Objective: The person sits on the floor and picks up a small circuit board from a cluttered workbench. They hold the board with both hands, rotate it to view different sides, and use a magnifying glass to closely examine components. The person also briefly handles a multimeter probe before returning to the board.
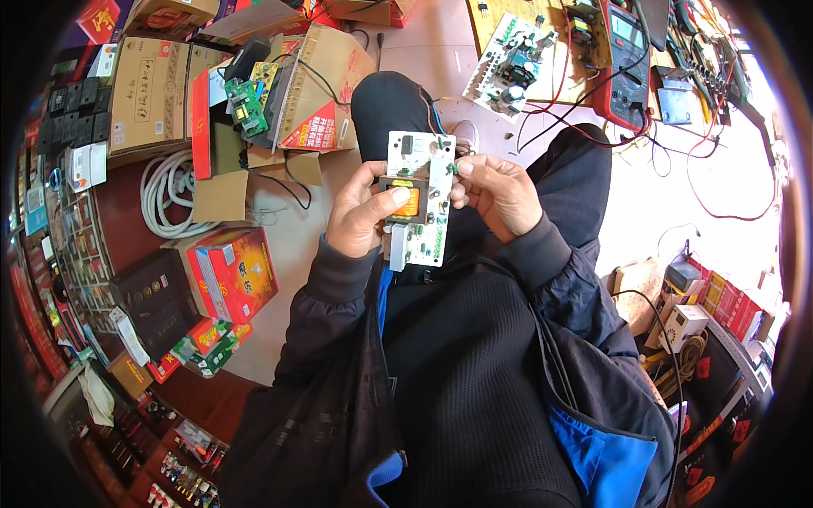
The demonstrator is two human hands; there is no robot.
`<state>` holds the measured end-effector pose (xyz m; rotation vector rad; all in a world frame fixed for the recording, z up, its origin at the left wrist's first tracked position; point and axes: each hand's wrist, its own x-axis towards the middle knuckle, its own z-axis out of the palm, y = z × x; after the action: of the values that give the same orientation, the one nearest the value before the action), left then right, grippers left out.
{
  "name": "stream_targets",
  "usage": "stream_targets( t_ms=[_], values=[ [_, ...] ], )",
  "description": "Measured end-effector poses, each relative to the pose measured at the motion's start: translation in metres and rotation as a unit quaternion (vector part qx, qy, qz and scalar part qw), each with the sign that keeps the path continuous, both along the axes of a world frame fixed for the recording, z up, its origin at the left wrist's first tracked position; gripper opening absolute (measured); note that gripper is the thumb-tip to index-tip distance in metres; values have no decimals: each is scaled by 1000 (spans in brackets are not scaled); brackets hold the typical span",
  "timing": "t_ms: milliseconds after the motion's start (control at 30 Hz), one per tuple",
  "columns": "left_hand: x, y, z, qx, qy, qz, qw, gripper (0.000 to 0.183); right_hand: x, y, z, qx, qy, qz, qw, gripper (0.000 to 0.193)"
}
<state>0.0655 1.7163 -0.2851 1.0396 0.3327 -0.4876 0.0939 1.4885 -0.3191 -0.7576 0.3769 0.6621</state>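
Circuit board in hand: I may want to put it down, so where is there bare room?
The floor looks bare in two patches: beyond the left knee, between carton and bench; and between the red box and left sleeve. The bench is crowded, with a multimeter and second board.

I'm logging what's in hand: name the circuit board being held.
The white circuit board with the orange-wrapped transformer, in the left hand. The other white board lies near the red multimeter; the green one is among the cardboard boxes.
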Motion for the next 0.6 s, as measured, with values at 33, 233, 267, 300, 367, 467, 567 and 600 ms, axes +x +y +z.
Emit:
stream_targets(
  t_ms=[33,233,267,300,367,467,567,600],
  values=[
    [0,0,0,1,3,2,1000,39,0,0,0,-4,1,-2,1000,17],
    [2,0,-2,0,12,6,1000,39,0,2,5,-33,-4,-8,999,16],
    [1,0,-3,1,13,7,1000,39,0,2,5,-37,-11,-8,999,16],
    [1,0,-4,-2,13,4,1000,39,0,2,5,-46,-6,-6,999,16],
    [-1,0,-6,-6,13,0,1000,39,0,2,4,-47,-10,-4,999,15],
    [-2,-2,-11,-20,4,3,1000,39,0,0,2,-46,-17,0,999,15],
    [-1,-4,-13,-20,-1,-5,1000,41,0,1,1,-49,-27,-1,998,15],
    [-1,-7,-14,-21,-4,0,1000,42,0,0,1,-53,-22,-4,998,15]
  ],
)
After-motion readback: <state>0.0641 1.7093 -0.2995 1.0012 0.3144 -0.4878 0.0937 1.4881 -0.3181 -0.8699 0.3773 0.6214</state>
